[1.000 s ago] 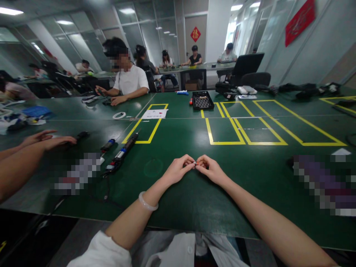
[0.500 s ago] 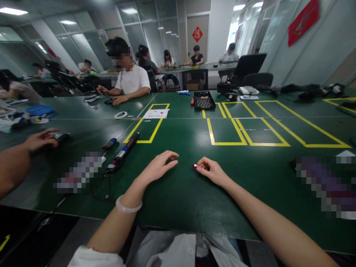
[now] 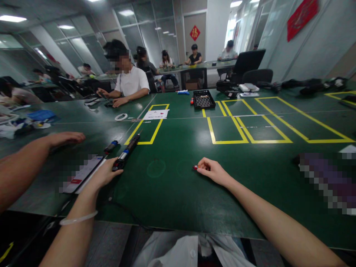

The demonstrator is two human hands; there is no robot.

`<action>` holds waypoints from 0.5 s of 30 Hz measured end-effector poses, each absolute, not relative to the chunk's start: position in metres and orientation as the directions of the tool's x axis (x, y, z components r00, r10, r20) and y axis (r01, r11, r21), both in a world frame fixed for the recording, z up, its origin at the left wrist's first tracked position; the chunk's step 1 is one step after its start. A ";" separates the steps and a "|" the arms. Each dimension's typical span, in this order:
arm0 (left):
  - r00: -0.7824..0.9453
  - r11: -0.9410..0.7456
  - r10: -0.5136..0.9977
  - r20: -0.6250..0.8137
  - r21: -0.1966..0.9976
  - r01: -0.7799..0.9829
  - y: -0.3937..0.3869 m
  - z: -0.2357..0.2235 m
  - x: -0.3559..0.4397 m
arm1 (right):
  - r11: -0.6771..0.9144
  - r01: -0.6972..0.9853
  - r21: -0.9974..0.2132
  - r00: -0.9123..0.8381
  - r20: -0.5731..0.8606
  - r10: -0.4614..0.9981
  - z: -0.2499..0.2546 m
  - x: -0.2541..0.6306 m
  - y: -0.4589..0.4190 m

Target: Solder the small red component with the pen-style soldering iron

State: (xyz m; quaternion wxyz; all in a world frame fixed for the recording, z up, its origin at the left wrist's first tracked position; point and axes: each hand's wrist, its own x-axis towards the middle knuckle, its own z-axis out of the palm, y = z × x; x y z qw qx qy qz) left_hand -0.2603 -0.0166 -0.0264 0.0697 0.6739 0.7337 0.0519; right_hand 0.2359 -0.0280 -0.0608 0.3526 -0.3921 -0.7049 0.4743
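Note:
My left hand (image 3: 107, 173) is at the rear end of a slim corded electric screwdriver (image 3: 128, 148), black and silver with a blue band. Thumb and fingers close around that end, partly hiding it; the thin tip points away toward the yellow tape. Between the fingertips of my right hand (image 3: 213, 171), a small red piece (image 3: 195, 167) with a pale spot is pinched above the green table (image 3: 172, 200). Its kind is too small to make out. A short black-and-blue cylinder (image 3: 111, 147) lies left of the screwdriver.
A co-worker's arm (image 3: 36, 150) reaches in from the left, near a phone-like slab (image 3: 83, 172). Farther off are a white sheet (image 3: 156, 114), a black tray (image 3: 204, 100) of small parts, a white ring (image 3: 121, 117) and yellow tape outlines. A blurred purple object (image 3: 328, 181) lies right.
My left hand has moved left from the table's middle onto the screwdriver's rear end. My right hand stays put with the red piece. The co-worker's hand on the left has shifted right.

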 end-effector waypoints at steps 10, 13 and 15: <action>-0.037 0.037 0.999 -0.003 0.151 0.988 -0.013 -0.030 -0.231 | 0.261 0.218 -0.940 -0.478 0.130 0.869 -0.062 0.235 -0.027; -0.039 0.040 0.999 -0.006 0.135 0.990 -0.014 -0.030 -0.201 | 0.264 0.219 -0.940 -0.485 0.130 0.865 -0.060 0.233 -0.028; -0.026 0.026 1.000 -0.001 0.132 0.991 -0.014 -0.029 -0.178 | 0.260 0.220 -0.940 -0.488 0.125 0.864 -0.057 0.231 -0.030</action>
